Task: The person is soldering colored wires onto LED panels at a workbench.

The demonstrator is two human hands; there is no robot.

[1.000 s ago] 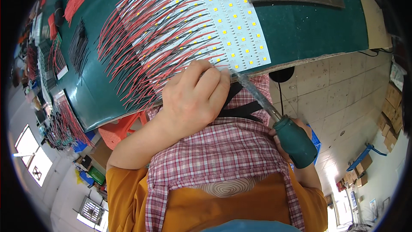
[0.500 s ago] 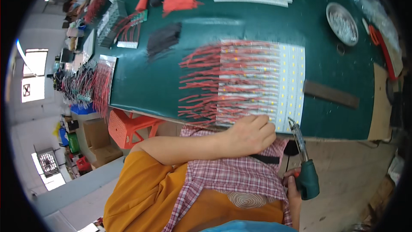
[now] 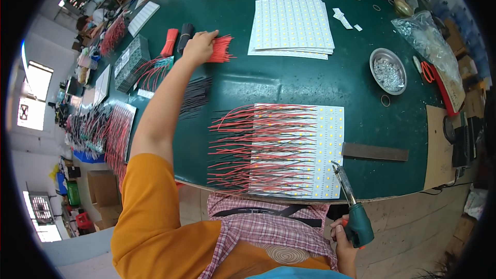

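Note:
My left hand (image 3: pixel 198 46) reaches far across the green table and closes on a bundle of short red wires (image 3: pixel 220 50). My right hand (image 3: pixel 345 236) stays low at the table's near edge, gripping the green handle of a soldering iron (image 3: pixel 352 207) whose tip points up toward the near corner of a white LED strip panel (image 3: pixel 316 150). Many red and black wires (image 3: pixel 235 147) fan out leftward from that panel.
A stack of white LED panels (image 3: pixel 292 26) lies at the far middle. A metal bowl of small parts (image 3: pixel 388 71) and a clear plastic bag (image 3: pixel 424 32) sit on the right. A dark metal bar (image 3: pixel 375 152) lies beside the panel. Loose black wires (image 3: pixel 196 95) and more wired panels (image 3: pixel 116 132) lie left.
My left hand left the near edge of the wired panel and stretched out to the red wire bundle at the far left. The view rose and widened; the soldering iron stayed low.

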